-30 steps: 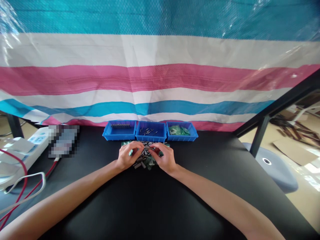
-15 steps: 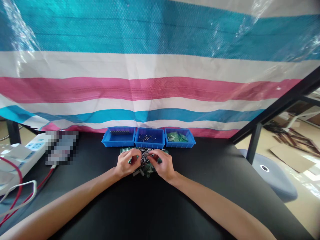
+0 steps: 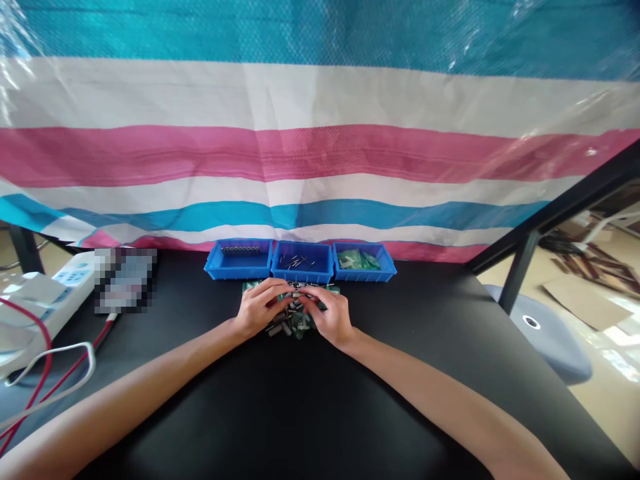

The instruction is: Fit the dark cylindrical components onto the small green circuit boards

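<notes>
A pile of small metal cylinders, dark pins and green pieces (image 3: 301, 323) lies on the black table. Over its left side is my left hand (image 3: 260, 308), thumb and fingers pinched together. My right hand (image 3: 330, 313) is over the right side, its fingertips close to those of the left. A small greyish part (image 3: 296, 295) shows between the two sets of fingertips, gripped by both. Just behind stand three blue bins: the left one (image 3: 240, 272) holds a row of metal cylinders, the middle one (image 3: 301, 275) thin pins, the right one (image 3: 364, 275) green pieces.
On the left of the black table (image 3: 420, 333) lie a white power strip (image 3: 75, 273), red and white cables (image 3: 93, 357) and a blurred-out device (image 3: 127, 280). A striped sheet (image 3: 300, 153) hangs behind. A grey stool (image 3: 550, 340) stands beyond the right edge.
The view has tilted down slightly. My left fingertips have moved right and now meet the small part at my right fingertips.
</notes>
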Action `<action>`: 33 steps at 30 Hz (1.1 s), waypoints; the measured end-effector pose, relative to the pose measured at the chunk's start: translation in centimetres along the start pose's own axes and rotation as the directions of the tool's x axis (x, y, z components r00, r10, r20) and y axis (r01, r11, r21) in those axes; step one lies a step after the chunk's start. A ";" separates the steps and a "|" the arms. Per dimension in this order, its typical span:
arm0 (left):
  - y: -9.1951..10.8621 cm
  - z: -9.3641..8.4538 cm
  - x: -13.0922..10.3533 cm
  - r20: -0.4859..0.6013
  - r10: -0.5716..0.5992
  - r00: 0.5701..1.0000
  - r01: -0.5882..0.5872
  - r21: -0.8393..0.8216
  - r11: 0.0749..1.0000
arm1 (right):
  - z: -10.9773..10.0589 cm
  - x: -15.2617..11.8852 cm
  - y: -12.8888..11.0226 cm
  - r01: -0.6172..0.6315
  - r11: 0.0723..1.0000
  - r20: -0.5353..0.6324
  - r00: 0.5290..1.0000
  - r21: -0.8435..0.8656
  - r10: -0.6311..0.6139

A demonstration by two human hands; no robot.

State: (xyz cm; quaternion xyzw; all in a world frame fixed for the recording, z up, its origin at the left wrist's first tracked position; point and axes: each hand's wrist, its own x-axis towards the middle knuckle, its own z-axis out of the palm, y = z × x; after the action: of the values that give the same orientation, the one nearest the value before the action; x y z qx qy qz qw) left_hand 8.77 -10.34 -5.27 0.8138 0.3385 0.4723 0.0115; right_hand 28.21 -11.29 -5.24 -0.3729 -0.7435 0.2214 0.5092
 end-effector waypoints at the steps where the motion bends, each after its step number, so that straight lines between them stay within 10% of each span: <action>1: 0.0 0.0 0.0 -0.005 0.011 1.000 -0.011 0.000 1.000 | 0.0 0.0 0.0 -0.001 1.000 0.008 1.000 0.002 0.000; 13: 0.6 -0.5 -0.4 -0.002 -0.131 0.991 0.131 -0.059 0.990 | -0.1 0.5 -0.1 0.038 0.999 0.019 0.999 0.018 -0.039; 33: -0.4 0.1 -1.0 -0.041 -0.048 0.998 0.047 -0.023 0.999 | 0.2 0.2 0.5 0.168 0.985 0.124 0.978 0.033 -0.171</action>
State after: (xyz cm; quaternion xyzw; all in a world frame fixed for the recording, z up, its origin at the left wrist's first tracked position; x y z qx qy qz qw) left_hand 8.29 -10.52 -6.20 0.7952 0.3528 0.4925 0.0247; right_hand 28.17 -10.80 -5.56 -0.2878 -0.8006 0.2088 0.4824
